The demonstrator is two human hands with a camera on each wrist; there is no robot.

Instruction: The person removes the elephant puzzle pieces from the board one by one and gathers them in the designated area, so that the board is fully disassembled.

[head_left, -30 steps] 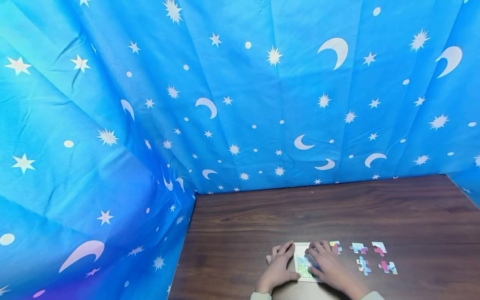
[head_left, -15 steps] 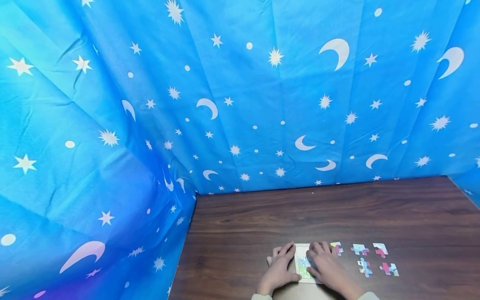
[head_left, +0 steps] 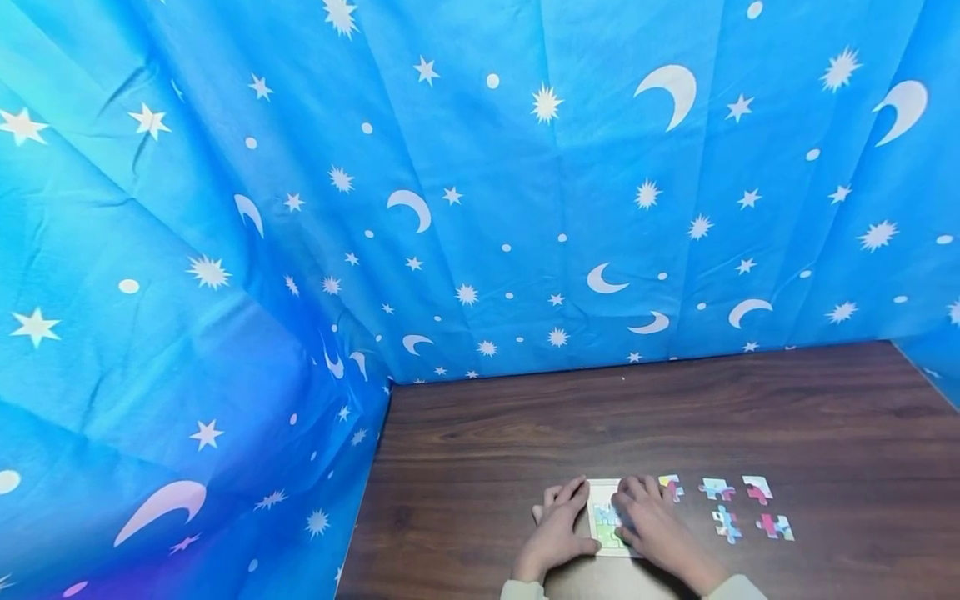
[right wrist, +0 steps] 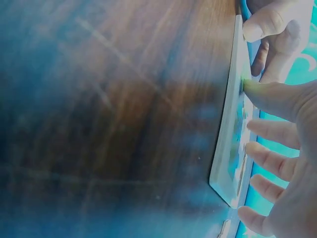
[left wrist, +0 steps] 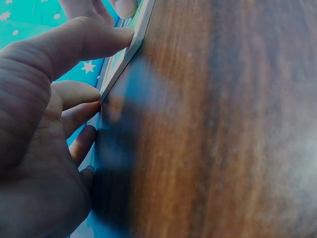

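Observation:
A small jigsaw puzzle tray (head_left: 604, 482) with a pale rim lies on the table between both hands. Blue and green puzzle pieces (head_left: 609, 537) fill its lower left part. My left hand (head_left: 553, 533) holds the tray by its left side, thumb at the near corner and index finger at the far one. In the left wrist view the left thumb (left wrist: 94, 39) lies on the rim (left wrist: 120, 69). My right hand (head_left: 660, 527) covers the tray's right half, and its fingertips press down on the pieces there. In the right wrist view, the right thumb (right wrist: 272, 96) and fingers are spread over the tray (right wrist: 225, 168).
Several loose puzzle pieces lie right of the tray: one (head_left: 672, 485) close by the right hand, others (head_left: 717, 488) (head_left: 757, 489) (head_left: 725, 523) (head_left: 774, 527) farther right. A blue star-and-moon cloth (head_left: 510, 183) hangs behind and left of the dark wooden table (head_left: 480, 442).
Both hands stay at the tray in nearly the same pose; the right fingers shift only slightly. The whole head view has tilted a little. The loose pieces stay in place.

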